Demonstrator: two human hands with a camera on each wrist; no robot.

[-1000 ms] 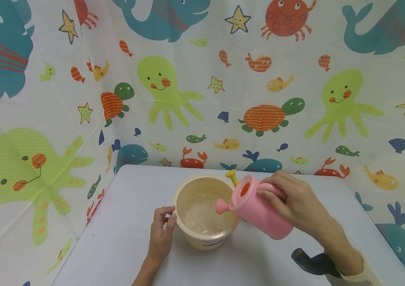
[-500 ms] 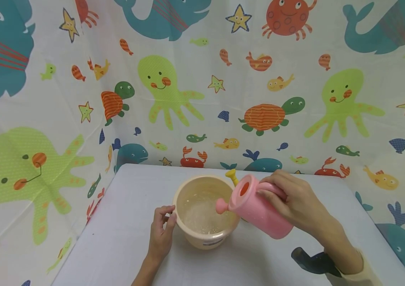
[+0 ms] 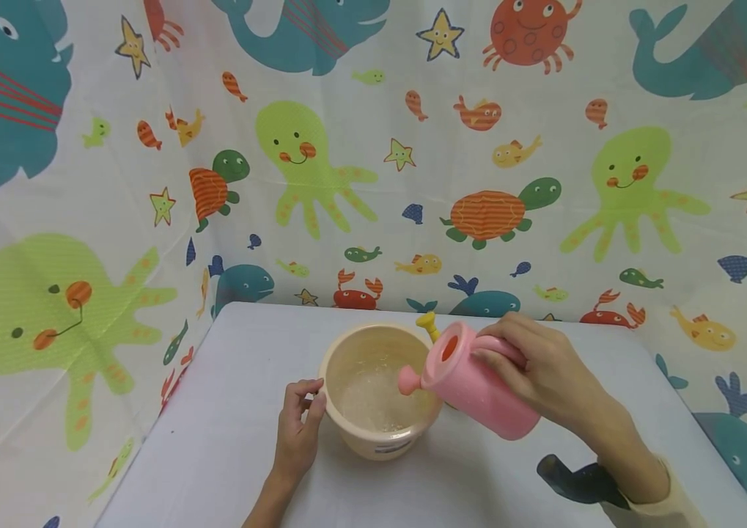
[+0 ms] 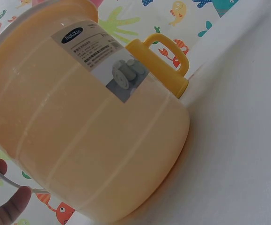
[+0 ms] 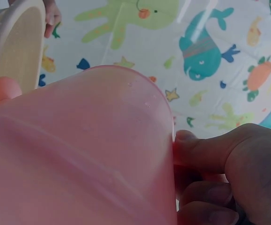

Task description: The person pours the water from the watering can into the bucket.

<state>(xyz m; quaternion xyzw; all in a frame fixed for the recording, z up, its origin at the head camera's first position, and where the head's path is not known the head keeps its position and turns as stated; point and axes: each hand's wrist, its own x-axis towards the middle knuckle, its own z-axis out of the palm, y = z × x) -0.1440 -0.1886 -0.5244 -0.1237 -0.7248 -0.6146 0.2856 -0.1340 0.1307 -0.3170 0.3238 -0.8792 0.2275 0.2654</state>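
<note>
A cream plastic bucket point(image 3: 330, 367) with rippling water point(image 3: 373, 396) in it stands upright on the table. At its left side my left hand point(image 3: 298, 429) pinches the bucket's thin wire handle point(image 4: 4, 177), fingers close under the rim. My right hand point(image 3: 541, 363) grips the handle point(image 3: 503, 348) of a pink watering can point(image 3: 481, 392). The can is tilted left, its round spout head point(image 3: 409, 380) over the right part of the bucket's mouth. An orange-red inside shows through its top opening. In the right wrist view the can's pink body point(image 5: 112, 122) fills much of the picture.
Behind the bucket stands a yellow item with a looped handle point(image 4: 172, 51); its flared yellow tip point(image 3: 427, 323) shows beside the pink can. A white cloth covers the table point(image 3: 228, 411). A curtain point(image 3: 413, 169) printed with sea animals hangs behind and at the sides.
The ripples and bubbles on the bucket's water have shifted and calmed a little. Both hands, the bucket and the pink can stay in nearly the same place.
</note>
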